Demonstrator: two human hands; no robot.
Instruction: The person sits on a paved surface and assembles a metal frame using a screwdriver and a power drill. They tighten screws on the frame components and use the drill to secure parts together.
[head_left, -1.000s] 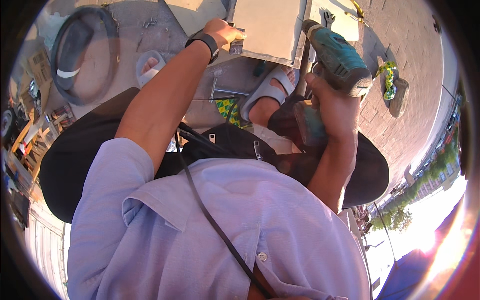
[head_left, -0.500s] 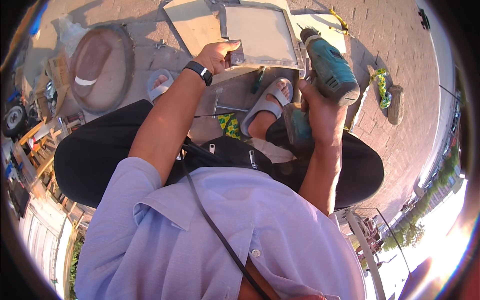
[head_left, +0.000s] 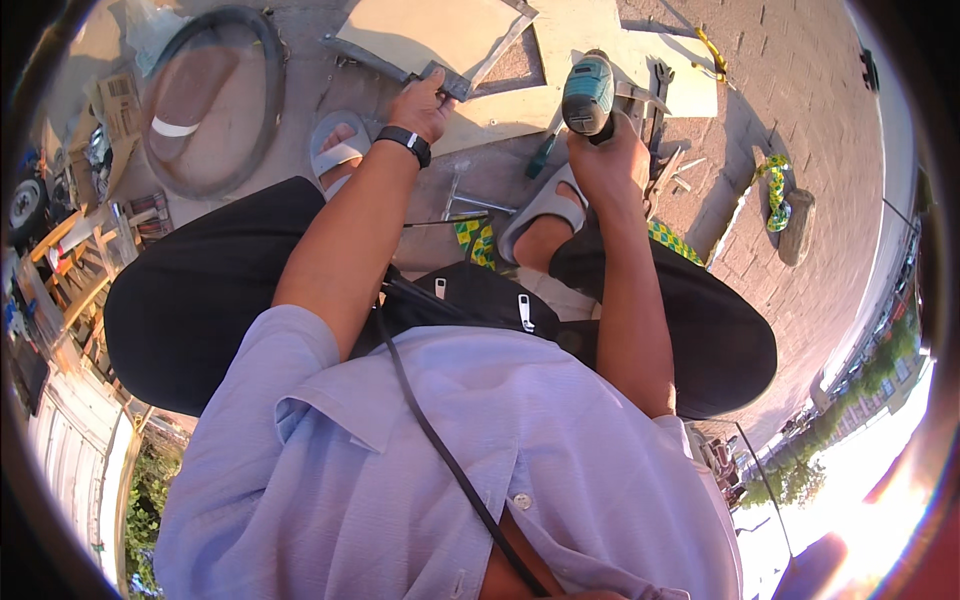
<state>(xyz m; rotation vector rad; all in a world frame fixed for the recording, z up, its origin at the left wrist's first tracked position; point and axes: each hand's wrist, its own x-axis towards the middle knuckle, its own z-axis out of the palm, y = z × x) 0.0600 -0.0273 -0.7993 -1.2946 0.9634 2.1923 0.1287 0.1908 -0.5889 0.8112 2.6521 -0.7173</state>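
My left hand [head_left: 420,108] grips the dark metal corner plate [head_left: 452,84] of a thin grey metal frame [head_left: 505,42], which is tilted above a pale wooden board. In my right hand [head_left: 608,162] is a teal cordless drill [head_left: 588,95], its rear end facing me and its front pointing away. The drill's tip is hidden behind its body. The drill stands to the right of the frame, apart from it. A dark green-handled screwdriver [head_left: 543,156] lies on the ground near my right foot.
Pale boards [head_left: 590,40] lie on the brick paving. Metal hand tools [head_left: 658,100] lie just right of the drill. A black tyre [head_left: 268,100] is at the left, and a stone [head_left: 797,228] with a yellow-green strap [head_left: 775,190] at the right. A T-shaped metal bar [head_left: 480,200] lies between my feet.
My left hand has swung the frame away and to the left, turning it. My right hand has brought the drill left, turning its front away from me. Tools at the right are now uncovered.
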